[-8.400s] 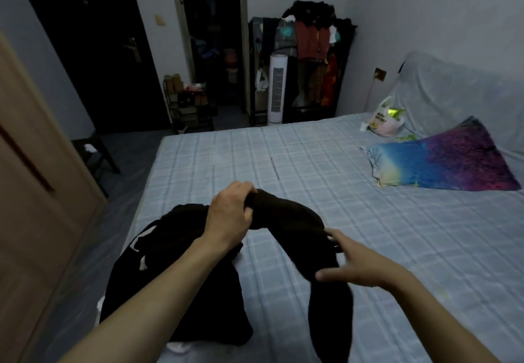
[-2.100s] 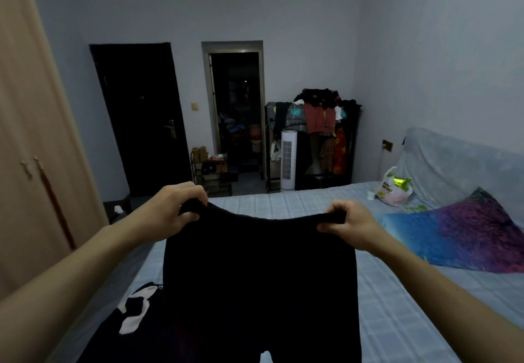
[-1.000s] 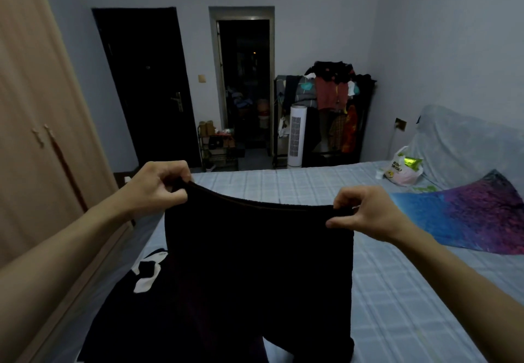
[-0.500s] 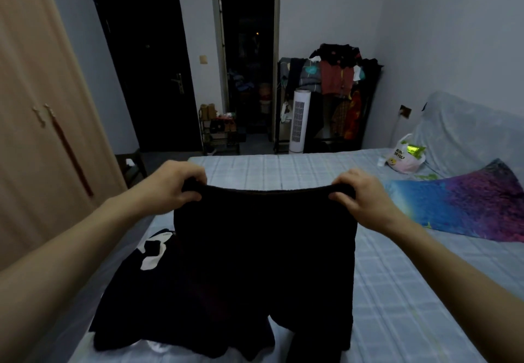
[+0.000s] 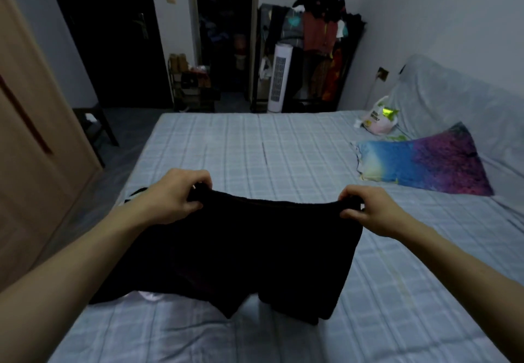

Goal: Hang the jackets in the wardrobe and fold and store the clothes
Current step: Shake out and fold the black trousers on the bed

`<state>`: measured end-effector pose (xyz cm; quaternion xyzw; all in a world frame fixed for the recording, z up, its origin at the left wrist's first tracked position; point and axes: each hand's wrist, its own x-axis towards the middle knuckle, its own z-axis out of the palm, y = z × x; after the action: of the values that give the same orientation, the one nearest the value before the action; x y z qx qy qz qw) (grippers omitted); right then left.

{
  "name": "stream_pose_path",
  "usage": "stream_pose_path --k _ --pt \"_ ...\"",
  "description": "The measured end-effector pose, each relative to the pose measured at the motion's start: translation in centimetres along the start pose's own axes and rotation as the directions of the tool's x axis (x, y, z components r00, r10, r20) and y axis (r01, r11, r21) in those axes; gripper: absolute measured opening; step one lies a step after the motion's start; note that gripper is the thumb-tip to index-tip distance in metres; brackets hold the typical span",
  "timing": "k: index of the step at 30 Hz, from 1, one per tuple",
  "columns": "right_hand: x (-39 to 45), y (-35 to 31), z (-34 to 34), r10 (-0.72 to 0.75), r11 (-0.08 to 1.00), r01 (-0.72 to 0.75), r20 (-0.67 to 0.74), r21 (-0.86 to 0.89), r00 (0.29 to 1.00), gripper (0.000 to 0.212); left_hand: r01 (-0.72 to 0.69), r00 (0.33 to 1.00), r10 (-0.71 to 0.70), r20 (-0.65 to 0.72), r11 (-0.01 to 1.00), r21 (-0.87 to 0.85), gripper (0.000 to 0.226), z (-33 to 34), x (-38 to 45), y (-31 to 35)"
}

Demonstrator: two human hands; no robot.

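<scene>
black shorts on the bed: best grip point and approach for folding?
Grip the waistband's two ends from above, as the left hand and right hand do now. Held there, the shorts spread flat with both legs trailing toward the person on the bed.

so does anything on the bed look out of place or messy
Mostly the plastic bag lying slumped at the far right of the bed, with bits strewn beside it near the pillow. A heap of dark clothes sits unfolded at the left edge, behind the shorts both hands hold up.
</scene>
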<state>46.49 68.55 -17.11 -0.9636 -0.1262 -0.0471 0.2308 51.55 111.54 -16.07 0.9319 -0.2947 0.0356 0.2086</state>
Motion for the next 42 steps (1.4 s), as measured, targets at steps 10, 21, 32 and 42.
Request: stream_pose_path --k 10,21,32,42 --pt "-6.5 -0.2 0.1 0.073 0.997 -0.073 -0.007 0.021 0.997 0.019 0.011 0.977 -0.01 -0.212 1.0 0.005 0.036 0.2 -4.7 6.4" --pt "-12.4 -4.5 -14.4 0.004 0.909 0.277 -0.672 0.31 0.741 0.014 0.092 0.787 -0.049 -0.615 0.995 0.039 0.028 -10.2 -9.5 23.8" --pt "-16.5 -11.4 -28.2 -0.077 0.771 0.57 -0.847 0.284 0.526 0.011 -0.007 0.447 0.049 -0.893 0.999 0.052 0.021 -21.8 -11.7 36.4" --pt "-18.7 -17.5 -33.9 -0.083 0.732 0.635 -0.892 0.248 0.445 0.012 -0.035 0.388 0.077 -0.919 0.997 0.069 0.022 -27.5 -13.3 37.8"
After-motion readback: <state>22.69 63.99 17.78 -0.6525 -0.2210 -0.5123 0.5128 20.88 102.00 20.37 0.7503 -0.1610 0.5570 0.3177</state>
